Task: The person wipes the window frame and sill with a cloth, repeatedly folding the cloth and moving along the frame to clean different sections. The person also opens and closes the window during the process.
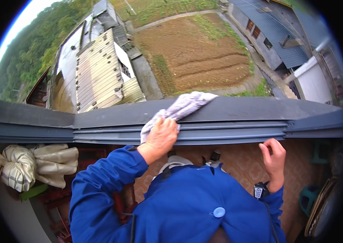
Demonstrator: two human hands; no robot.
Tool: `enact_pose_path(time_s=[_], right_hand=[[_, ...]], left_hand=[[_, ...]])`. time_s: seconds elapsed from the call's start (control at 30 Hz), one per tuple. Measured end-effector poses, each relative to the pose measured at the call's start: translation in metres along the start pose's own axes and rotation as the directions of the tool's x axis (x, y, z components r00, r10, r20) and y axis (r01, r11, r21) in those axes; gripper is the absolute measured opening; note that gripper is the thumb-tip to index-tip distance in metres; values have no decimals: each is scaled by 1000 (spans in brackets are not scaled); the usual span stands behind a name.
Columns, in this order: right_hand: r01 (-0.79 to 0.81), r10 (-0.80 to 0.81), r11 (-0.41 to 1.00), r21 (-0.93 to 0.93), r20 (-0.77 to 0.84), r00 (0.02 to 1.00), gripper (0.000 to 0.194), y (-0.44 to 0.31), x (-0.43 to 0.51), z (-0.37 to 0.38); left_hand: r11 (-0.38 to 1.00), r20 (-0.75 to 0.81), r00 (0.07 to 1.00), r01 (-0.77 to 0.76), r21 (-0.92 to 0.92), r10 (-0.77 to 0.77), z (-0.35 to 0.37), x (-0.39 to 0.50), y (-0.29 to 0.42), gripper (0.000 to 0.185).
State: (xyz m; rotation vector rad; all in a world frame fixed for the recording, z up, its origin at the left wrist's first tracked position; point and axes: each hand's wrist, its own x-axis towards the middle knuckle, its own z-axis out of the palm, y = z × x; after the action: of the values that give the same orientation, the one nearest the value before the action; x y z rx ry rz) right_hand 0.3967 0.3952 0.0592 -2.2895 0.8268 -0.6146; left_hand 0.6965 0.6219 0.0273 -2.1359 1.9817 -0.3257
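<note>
My left hand (161,139) grips the near end of a light grey-purple cloth (186,106). The cloth lies bunched across the tracks of a dark grey metal window sill (235,129), and its far end reaches over the flat outer ledge (113,114). My right hand (274,158) holds nothing; its fingers are curled, with thumb and forefinger apart, just inside the sill near its right part. A dark band with a printed tag is on the right wrist.
A tied, light-coloured curtain (19,167) hangs at the left above red furniture (53,200). Green plastic stools (308,197) stand at the right on the tiled floor (238,167). Beyond the ledge is a drop to a metal roof (98,73) and a brown field (195,54).
</note>
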Motion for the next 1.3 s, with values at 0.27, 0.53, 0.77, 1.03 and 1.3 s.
enact_pose_path(time_s=[0.27,0.53,0.77,1.03,1.3], right_hand=[[-6,2,998,-56,-61,998,15,-69,-1,44],[67,-65,996,-63,27,998,16,-134,2,108],[42,-44,995,-92,-12,999,17,-137,-8,92],[83,-85,995,-47,-41,996,17,-105,22,64],[550,-557,830,90,151,817,22,-140,132,78]], left_hand=[[989,-132,983,-118,90,129,15,-61,-76,17],[986,82,983,-165,25,163,30,-137,-163,14],[974,222,952,-222,34,209,21,-142,-184,10],[981,258,965,83,-178,-35,-39,-113,-250,11],[-391,287,792,67,-918,-539,-20,-61,-267,26]])
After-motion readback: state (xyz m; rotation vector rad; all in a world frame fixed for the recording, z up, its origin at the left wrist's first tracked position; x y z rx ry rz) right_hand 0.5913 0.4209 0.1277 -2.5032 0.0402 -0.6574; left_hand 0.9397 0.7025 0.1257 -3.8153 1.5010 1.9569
